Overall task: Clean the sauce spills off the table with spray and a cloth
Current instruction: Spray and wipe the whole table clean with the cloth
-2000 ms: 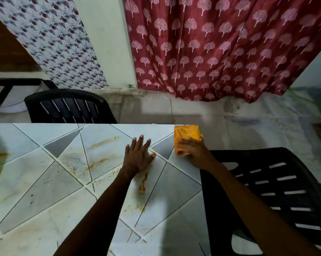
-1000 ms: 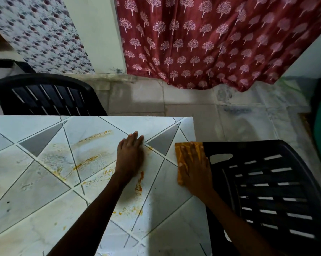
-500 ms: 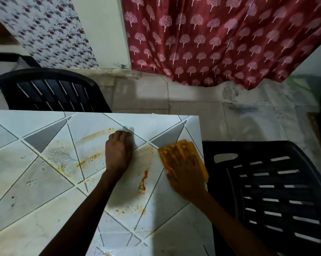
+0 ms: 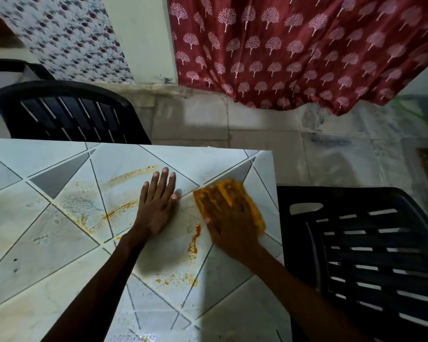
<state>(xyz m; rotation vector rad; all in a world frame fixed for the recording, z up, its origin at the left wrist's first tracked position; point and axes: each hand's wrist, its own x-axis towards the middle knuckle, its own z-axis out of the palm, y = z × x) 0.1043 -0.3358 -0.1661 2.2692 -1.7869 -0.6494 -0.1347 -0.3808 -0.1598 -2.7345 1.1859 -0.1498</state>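
Hiding most of the orange cloth (image 4: 256,216) — blurred right grip (image 4: 229,219), flat; left grip (image 4: 156,206) spread.

The tiled table (image 4: 47,243) carries orange sauce streaks (image 4: 194,239), an orange cloth (image 4: 255,214) near its right edge, and the left hand (image 4: 156,208) lying flat.

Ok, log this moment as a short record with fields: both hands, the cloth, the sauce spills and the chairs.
left hand: flat on the table, fingers straight, holding nothing
right hand: pressing flat on the orange cloth, motion-blurred
cloth place: near the table's right edge
spills: red-orange streak between the hands; orange streaks left of the left hand; specks nearer the person
chairs: black chair beyond the table; second black chair at its right
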